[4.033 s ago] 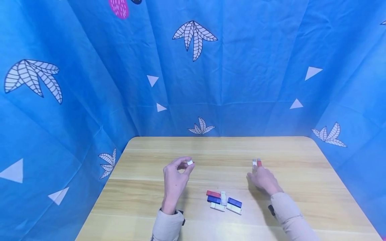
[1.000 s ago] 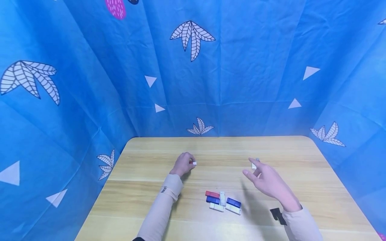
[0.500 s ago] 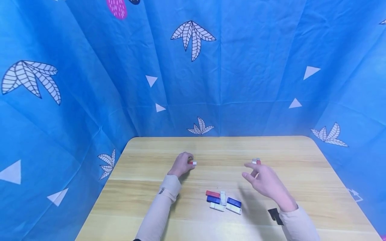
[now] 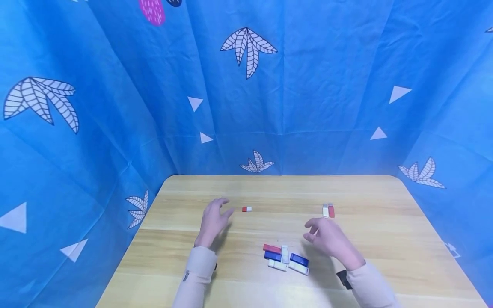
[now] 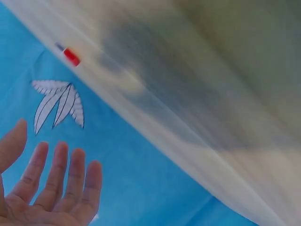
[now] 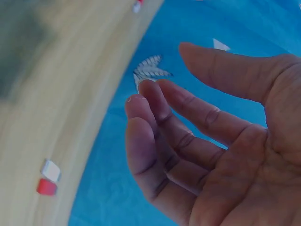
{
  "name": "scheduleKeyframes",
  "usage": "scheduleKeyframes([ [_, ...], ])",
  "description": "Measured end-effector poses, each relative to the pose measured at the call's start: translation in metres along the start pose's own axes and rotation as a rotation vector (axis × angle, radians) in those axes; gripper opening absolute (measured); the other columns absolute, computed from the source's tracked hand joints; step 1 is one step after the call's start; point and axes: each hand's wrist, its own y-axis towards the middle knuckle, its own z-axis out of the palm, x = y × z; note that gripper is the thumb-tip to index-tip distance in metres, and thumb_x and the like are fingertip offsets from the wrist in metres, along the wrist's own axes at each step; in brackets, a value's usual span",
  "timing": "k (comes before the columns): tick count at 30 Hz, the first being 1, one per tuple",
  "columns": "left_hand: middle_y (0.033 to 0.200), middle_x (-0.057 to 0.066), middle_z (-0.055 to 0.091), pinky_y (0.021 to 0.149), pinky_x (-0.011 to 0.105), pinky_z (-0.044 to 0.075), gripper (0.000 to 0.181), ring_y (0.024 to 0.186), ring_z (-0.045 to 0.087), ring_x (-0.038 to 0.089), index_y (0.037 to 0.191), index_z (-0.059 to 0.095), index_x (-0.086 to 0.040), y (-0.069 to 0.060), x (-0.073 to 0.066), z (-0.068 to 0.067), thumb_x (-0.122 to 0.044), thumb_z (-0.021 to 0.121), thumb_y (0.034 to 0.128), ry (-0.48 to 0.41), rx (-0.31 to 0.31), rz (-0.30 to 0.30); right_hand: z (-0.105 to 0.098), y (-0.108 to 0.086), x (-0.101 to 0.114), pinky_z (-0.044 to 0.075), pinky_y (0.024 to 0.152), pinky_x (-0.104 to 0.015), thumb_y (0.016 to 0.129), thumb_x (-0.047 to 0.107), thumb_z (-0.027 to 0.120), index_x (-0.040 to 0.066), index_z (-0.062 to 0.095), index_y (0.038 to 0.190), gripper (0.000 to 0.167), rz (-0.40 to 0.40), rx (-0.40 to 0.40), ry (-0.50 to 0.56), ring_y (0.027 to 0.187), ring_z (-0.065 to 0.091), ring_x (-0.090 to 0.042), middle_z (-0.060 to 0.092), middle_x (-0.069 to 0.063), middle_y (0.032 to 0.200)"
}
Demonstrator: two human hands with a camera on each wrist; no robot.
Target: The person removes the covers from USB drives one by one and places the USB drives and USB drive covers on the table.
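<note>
Small flat sticks that look like USB flash drives lie on the wooden table. One red stick with a white end (image 4: pixel 247 209) lies alone, just right of my left hand (image 4: pixel 214 222). This hand is raised, thumb and fingers apart, touching nothing; the left wrist view shows its palm (image 5: pixel 56 207) with fingers extended. My right hand (image 4: pixel 329 240) hovers nearer me than a side-by-side pair, a white stick (image 4: pixel 325 210) and a red stick (image 4: pixel 331 210). Its fingers are loosely bent around nothing, also in the right wrist view, where the hand (image 6: pixel 211 141) fills the right side.
Between the hands, closer to me, several sticks lie clustered: a red one (image 4: pixel 271 248), blue ones (image 4: pixel 272 256) (image 4: pixel 299 259) and white ones (image 4: pixel 285 254) (image 4: pixel 277 265) (image 4: pixel 298 268). A blue patterned curtain (image 4: pixel 316 85) hangs behind the table (image 4: pixel 192 188) and at both sides.
My left hand has let go of the red-and-white stick, leaving it on the table, and has drawn back left. My right hand has withdrawn towards me from the white and red pair.
</note>
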Motion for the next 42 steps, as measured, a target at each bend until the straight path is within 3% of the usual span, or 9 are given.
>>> scheduleKeyframes([
  [9,0.128,0.015,0.069,0.096,0.052,0.053,0.039,0.114,0.065,0.036,0.128,0.065,-0.005,-0.046,-0.006,-0.021,-0.018,0.073,0.0925,-0.011,-0.124,0.058,0.031,0.001,0.000,0.059,0.083,-0.048,0.082,0.010,0.080,-0.003,0.072,0.109,0.031,0.005,0.086,-0.025,0.091,0.070,-0.029,0.074,-0.016,0.097],
  [12,0.125,0.015,0.071,0.095,0.051,0.053,0.038,0.110,0.066,0.035,0.125,0.067,-0.004,-0.057,-0.005,-0.023,-0.016,0.076,0.0904,-0.010,-0.153,0.056,0.042,-0.001,-0.001,0.059,0.083,-0.049,0.081,0.012,0.082,-0.002,0.072,0.109,0.033,0.017,0.107,-0.040,0.090,0.069,-0.027,0.074,-0.016,0.097],
  [17,0.122,0.016,0.072,0.093,0.051,0.055,0.036,0.108,0.068,0.036,0.123,0.068,-0.002,-0.068,-0.001,-0.024,-0.013,0.077,0.0891,-0.009,-0.180,0.046,0.058,-0.006,-0.005,0.056,0.076,-0.044,0.074,0.014,0.087,0.003,0.072,0.093,0.027,-0.003,0.116,-0.064,0.081,0.062,-0.020,0.071,-0.009,0.090],
  [27,0.123,0.017,0.072,0.092,0.053,0.054,0.036,0.107,0.068,0.034,0.123,0.068,-0.004,-0.077,-0.001,-0.021,-0.010,0.076,0.0889,-0.016,-0.170,0.021,0.067,-0.008,-0.007,0.051,0.071,-0.039,0.069,0.009,0.088,0.006,0.070,0.085,0.024,-0.037,0.104,-0.081,0.075,0.055,-0.017,0.066,-0.004,0.082],
  [35,0.124,0.014,0.072,0.094,0.052,0.054,0.037,0.109,0.067,0.032,0.125,0.067,-0.005,-0.079,-0.006,-0.017,-0.013,0.076,0.0893,-0.015,-0.134,0.005,0.069,-0.008,-0.006,0.049,0.069,-0.036,0.071,0.010,0.088,0.005,0.067,0.089,0.028,0.006,0.114,-0.064,0.075,0.053,-0.017,0.063,-0.004,0.083],
  [42,0.123,0.013,0.072,0.095,0.052,0.054,0.037,0.111,0.067,0.034,0.124,0.068,-0.006,-0.081,-0.010,-0.013,-0.014,0.076,0.0890,-0.035,-0.117,0.012,0.070,-0.012,-0.009,0.047,0.064,-0.031,0.070,0.001,0.084,0.009,0.064,0.080,0.024,-0.028,0.079,0.018,0.070,0.054,-0.016,0.065,-0.002,0.077],
])
